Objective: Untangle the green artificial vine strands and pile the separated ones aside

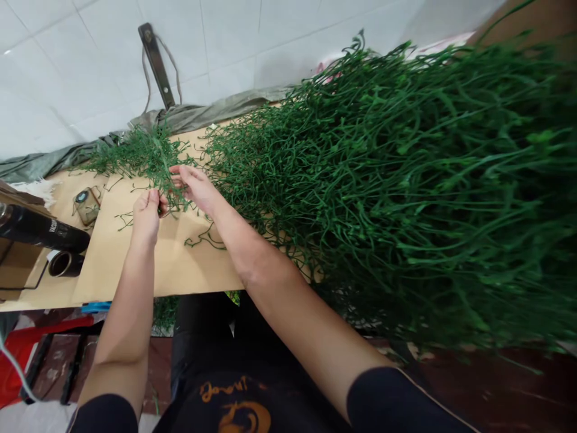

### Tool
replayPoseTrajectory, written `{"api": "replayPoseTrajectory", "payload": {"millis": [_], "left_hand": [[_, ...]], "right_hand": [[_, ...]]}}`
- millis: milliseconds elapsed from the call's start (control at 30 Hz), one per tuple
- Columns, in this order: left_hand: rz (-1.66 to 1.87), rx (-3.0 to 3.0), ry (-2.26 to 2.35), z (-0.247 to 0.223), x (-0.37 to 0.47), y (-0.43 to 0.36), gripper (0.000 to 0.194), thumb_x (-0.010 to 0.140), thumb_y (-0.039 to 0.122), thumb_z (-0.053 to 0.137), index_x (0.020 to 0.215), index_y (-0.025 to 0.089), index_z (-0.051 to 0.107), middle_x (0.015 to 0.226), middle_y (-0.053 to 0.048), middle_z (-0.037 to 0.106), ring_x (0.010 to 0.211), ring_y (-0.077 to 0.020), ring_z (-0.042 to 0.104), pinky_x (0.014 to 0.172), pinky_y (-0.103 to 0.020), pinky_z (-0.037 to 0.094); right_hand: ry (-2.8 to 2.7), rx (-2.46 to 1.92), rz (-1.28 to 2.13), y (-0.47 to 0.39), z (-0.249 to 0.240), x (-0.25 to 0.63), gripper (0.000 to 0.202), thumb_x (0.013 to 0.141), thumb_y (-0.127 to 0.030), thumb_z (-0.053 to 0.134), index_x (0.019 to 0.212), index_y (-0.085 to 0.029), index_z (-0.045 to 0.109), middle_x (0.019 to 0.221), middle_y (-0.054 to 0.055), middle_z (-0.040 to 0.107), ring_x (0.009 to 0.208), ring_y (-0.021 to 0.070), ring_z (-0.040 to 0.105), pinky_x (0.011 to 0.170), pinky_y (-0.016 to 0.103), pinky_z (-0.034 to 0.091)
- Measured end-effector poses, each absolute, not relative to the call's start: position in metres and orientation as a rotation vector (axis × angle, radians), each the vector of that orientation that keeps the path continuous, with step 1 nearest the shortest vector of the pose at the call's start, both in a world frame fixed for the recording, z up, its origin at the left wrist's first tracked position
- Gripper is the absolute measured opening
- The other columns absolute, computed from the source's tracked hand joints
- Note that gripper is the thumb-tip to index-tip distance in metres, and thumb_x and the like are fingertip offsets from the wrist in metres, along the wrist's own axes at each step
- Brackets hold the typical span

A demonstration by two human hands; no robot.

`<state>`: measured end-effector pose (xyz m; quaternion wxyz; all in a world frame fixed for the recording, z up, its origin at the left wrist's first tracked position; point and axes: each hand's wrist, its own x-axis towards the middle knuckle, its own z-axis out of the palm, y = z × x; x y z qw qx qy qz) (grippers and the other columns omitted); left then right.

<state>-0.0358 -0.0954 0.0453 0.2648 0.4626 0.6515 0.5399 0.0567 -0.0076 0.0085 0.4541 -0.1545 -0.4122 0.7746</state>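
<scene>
A huge heap of long green stems (406, 180) covers the right side of the table. A smaller pile of thin green stems (135, 150) lies at the back left. Between them, my right hand (196, 185) is at the near edge of the smaller pile, fingers bent around some green stems. Just left of it and slightly nearer, my left hand (149, 209) is closed with thumb and fingers pinched on green stems. A few loose stems (205, 239) lie on the brown paper surface (180, 264) near my right forearm.
At the left are a black vacuum flask (45, 228), a dark cup (65, 264) and a small device (86, 205). Grey cloth (198, 117) runs along the tiled wall behind. A dark strip with a cord (156, 66) leans there. Red plastic (27, 355) shows below the table.
</scene>
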Motion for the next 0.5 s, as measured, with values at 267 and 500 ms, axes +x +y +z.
{"api": "replayPoseTrajectory", "payload": {"millis": [267, 500], "left_hand": [[1.639, 1.089, 1.781, 0.059, -0.071, -0.078, 0.032, 0.089, 0.031, 0.045, 0.061, 0.02, 0.035, 0.052, 0.006, 0.034, 0.041, -0.0047, 0.026, 0.04, -0.019, 0.023], [1.633, 1.248, 1.883, 0.061, -0.084, -0.074, 0.041, 0.088, 0.042, 0.046, 0.058, 0.02, 0.031, 0.052, 0.006, 0.027, 0.045, -0.0068, 0.022, 0.044, -0.024, 0.023]], "right_hand": [[-1.236, -0.321, 1.993, -0.015, 0.005, 0.05, 0.036, 0.076, -0.048, 0.064, 0.067, -0.014, 0.058, 0.057, -0.005, 0.051, 0.051, 0.0024, 0.04, 0.048, 0.015, 0.03], [-1.227, -0.117, 2.257, -0.022, 0.015, 0.063, 0.016, 0.083, -0.029, 0.06, 0.081, -0.013, 0.064, 0.074, 0.0, 0.062, 0.066, 0.0049, 0.053, 0.058, 0.016, 0.038]]}}
